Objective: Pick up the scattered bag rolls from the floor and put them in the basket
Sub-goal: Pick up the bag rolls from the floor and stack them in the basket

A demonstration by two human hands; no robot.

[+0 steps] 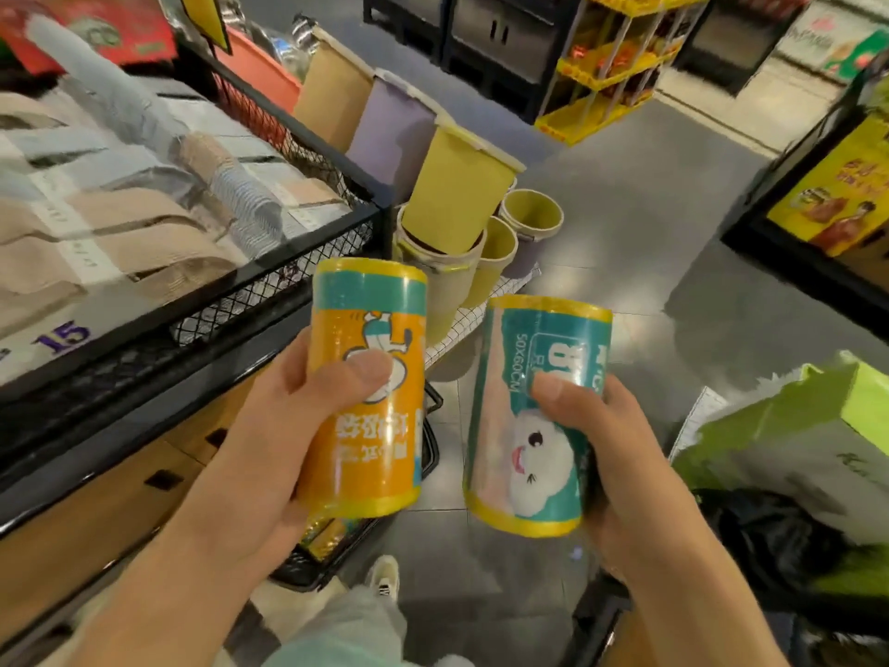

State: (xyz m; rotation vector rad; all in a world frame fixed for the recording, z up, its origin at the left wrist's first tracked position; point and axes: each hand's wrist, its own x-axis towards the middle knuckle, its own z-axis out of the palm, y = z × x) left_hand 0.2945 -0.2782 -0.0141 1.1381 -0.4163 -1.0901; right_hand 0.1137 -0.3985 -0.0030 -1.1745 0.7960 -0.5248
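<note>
Orange-wrapped, the bag roll in my left hand stands nearly upright, its print upside down; the teal roll in my right hand leans slightly, long axis also near vertical. My fingers curl behind each roll, thumbs pressed on the fronts. Below them sits a black wire basket on grey floor tiles, between shop shelves

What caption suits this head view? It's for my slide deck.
Left hand and right hand each grip a bag roll above the black basket.
</note>
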